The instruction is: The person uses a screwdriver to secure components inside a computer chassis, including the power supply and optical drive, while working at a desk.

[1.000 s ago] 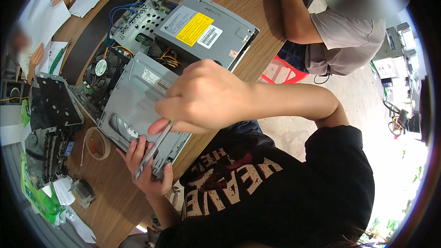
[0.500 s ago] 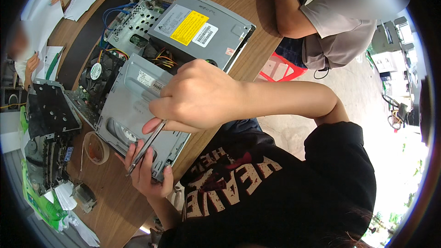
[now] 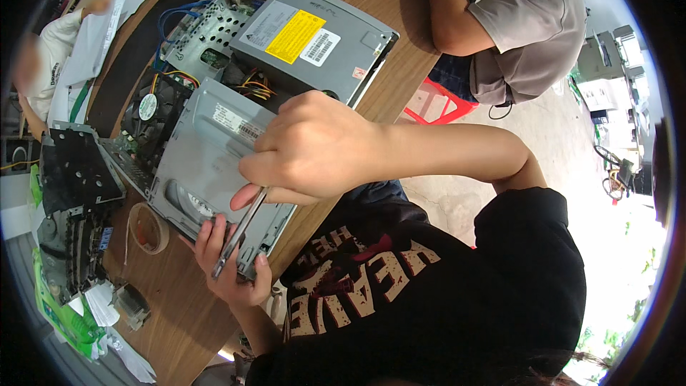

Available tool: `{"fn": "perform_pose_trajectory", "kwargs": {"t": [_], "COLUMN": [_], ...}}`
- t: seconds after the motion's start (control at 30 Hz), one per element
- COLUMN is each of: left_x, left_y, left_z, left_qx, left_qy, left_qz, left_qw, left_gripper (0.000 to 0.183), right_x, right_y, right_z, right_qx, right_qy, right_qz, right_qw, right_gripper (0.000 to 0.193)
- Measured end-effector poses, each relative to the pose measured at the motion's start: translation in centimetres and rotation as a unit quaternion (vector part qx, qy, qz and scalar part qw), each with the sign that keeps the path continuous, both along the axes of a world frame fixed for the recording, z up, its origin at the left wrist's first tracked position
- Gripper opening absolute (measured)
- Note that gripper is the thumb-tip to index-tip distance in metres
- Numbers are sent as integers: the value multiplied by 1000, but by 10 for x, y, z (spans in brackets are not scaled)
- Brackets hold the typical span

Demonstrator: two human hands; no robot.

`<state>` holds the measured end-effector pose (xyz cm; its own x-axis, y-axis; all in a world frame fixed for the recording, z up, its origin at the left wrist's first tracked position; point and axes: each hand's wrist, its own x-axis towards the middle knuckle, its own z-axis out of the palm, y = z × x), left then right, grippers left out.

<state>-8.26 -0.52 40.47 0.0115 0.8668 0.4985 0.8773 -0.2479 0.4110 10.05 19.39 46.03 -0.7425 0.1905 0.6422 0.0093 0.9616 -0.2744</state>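
Observation:
A slim silver metal tool (image 3: pixel 244 227) is gripped in my closed right hand (image 3: pixel 314 146), its lower end slanting down to the fingers of my left hand (image 3: pixel 232 271); its exact kind is unclear. My left hand is curled around the near corner of a flat grey metal drive casing (image 3: pixel 193 150) with a white label and an oval pressed shape. The casing lies over the opened computer chassis (image 3: pixel 200 43). Behind my right hand sits a grey metal power supply box (image 3: pixel 343 28) with a yellow label. My right fist hides part of the casing.
A roll of tape (image 3: pixel 148 229), a black perforated plate (image 3: pixel 75 164) and a small clear plastic piece (image 3: pixel 131 307) lie on the wooden table (image 3: pixel 171 343). A co-worker (image 3: pixel 529 36) sits at the far right by a red stool (image 3: pixel 437 104). Another person handles papers (image 3: pixel 96 46) at the far left.
The tool's lower end has shifted slightly right and its slant is steeper. My right hand has moved a little right. My left hand stays on the casing. The far-left person's papers have moved.

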Motion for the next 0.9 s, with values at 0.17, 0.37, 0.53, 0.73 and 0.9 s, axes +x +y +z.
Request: {"fn": "perform_pose_trajectory", "kwargs": {"t": [0.17, 0.37, 0.53, 0.73, 0.9], "left_x": [1, 2, 1, 1, 1], "left_y": [-1, -3, 1, -1, 8], "left_z": [-9, -6, -3, -1, -1], "left_qx": [14, 0, 5, -1, 10], "left_qy": [-60, -35, -20, -19, 0], "left_qz": [5, 25, 13, 13, -15], "left_qw": [998, 999, 1000, 1000, 1000], "left_gripper": [45, 46, 46, 44, 47], "right_x": [3, 0, 4, 0, 1], "right_y": [-20, -14, -4, -16, -1], "right_z": [5, 5, -8, -4, -2], "right_qx": [-11, 22, -10, 37, -7], "right_qy": [7, -4, -49, -100, -33], "right_qz": [49, -3, -10, -2, -27], "right_qw": [999, 1000, 999, 994, 999], "right_gripper": [25, 26, 24, 32, 36]}}
